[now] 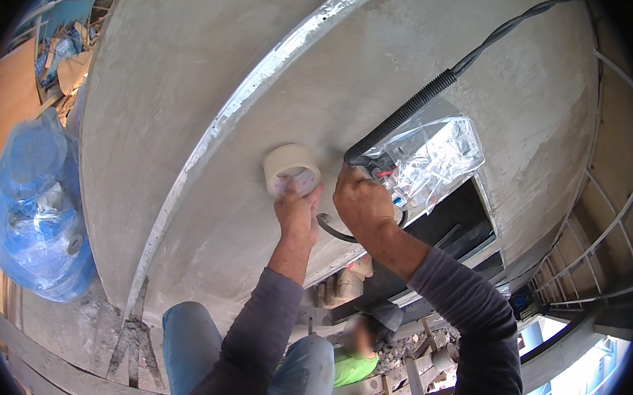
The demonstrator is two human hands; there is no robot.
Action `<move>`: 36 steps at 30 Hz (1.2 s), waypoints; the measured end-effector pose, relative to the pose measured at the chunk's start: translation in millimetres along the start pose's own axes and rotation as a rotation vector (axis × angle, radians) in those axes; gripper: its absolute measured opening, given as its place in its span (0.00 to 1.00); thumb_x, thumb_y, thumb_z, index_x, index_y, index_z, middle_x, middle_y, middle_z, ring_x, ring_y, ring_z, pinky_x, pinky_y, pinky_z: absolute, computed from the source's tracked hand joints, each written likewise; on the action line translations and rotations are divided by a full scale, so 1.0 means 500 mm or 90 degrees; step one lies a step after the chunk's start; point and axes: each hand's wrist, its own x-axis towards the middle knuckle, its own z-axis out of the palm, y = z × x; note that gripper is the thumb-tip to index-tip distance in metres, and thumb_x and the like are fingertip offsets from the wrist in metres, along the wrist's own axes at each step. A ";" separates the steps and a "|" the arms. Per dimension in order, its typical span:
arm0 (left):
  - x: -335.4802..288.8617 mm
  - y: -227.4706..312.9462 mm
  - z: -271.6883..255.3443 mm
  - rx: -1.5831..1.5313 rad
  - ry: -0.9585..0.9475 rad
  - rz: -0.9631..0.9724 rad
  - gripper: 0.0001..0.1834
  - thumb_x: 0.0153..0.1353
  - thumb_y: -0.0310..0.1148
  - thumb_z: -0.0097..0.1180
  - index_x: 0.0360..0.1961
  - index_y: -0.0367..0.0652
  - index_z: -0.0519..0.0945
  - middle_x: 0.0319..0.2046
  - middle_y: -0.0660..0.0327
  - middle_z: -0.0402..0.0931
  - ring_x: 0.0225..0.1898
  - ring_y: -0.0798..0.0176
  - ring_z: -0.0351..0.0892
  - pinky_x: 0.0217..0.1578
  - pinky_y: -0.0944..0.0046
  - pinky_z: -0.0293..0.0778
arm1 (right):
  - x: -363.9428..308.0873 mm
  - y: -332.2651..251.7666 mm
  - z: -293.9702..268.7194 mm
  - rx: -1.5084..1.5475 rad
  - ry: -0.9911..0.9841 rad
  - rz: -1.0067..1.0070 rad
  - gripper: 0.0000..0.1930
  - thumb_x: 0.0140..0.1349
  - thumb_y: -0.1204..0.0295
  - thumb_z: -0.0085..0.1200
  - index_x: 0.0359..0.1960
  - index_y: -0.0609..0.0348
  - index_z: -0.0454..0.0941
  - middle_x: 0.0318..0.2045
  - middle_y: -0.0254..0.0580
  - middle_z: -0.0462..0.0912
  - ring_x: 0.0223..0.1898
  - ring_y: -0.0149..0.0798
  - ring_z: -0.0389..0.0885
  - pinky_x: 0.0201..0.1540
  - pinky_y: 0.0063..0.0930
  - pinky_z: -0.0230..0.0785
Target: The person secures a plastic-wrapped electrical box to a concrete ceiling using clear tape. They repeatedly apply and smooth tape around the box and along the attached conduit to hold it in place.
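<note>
My left hand [297, 215] is closed on the lower rim of a wide roll of cream tape [283, 158], its hole partly showing. Just right of it, my right hand [363, 201] is closed at the lower end of a black corrugated conduit [407, 110]; its fingertips are hidden. Twisted black cables [507, 31] run from the conduit's upper end toward the upper right. Below my hands curves a loop of black cable [336, 233]. Against the right hand lies a clear plastic bag [442, 159], with dark and red parts near its left side.
A grey plastered surface [208, 227] spreads before me, crossed by a curved pale metal strip [216, 124]. A dark rectangular opening [454, 217] sits at right. Blue wrapped containers [38, 209] stand at left. Below is a person in a green top [354, 369] among planks.
</note>
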 end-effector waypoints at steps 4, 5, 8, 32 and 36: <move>-0.011 0.012 0.036 0.043 -0.043 -0.002 0.24 0.79 0.42 0.48 0.68 0.39 0.65 0.59 0.52 0.75 0.55 0.48 0.83 0.62 0.53 0.77 | -0.021 -0.001 -0.012 0.186 -0.078 0.080 0.32 0.61 0.73 0.56 0.68 0.74 0.69 0.35 0.53 0.86 0.30 0.45 0.90 0.26 0.33 0.83; -0.014 0.015 0.045 0.059 -0.051 0.001 0.24 0.79 0.43 0.47 0.68 0.40 0.65 0.59 0.53 0.76 0.55 0.49 0.84 0.61 0.54 0.77 | -0.028 0.000 -0.013 0.207 -0.122 0.092 0.33 0.62 0.74 0.55 0.70 0.74 0.66 0.35 0.55 0.86 0.30 0.47 0.90 0.27 0.34 0.83; -0.019 0.026 0.072 0.100 0.027 -0.039 0.23 0.80 0.45 0.44 0.68 0.42 0.66 0.58 0.56 0.78 0.53 0.53 0.84 0.57 0.57 0.78 | -0.040 0.001 -0.012 0.277 -0.159 0.127 0.36 0.62 0.73 0.53 0.73 0.72 0.62 0.36 0.58 0.86 0.32 0.51 0.91 0.29 0.40 0.84; -0.032 0.088 0.200 0.179 -0.119 -0.112 0.32 0.81 0.55 0.36 0.69 0.38 0.66 0.59 0.54 0.78 0.59 0.54 0.80 0.71 0.50 0.62 | -0.080 0.027 0.000 0.762 0.065 0.209 0.34 0.62 0.72 0.62 0.70 0.67 0.67 0.39 0.60 0.88 0.33 0.55 0.89 0.37 0.49 0.81; -0.030 0.105 0.219 0.281 -0.160 -0.088 0.33 0.81 0.55 0.37 0.70 0.36 0.64 0.60 0.50 0.76 0.57 0.53 0.81 0.66 0.51 0.69 | -0.127 0.151 -0.077 0.901 0.089 0.244 0.14 0.69 0.76 0.57 0.53 0.70 0.83 0.27 0.43 0.87 0.27 0.27 0.85 0.28 0.24 0.75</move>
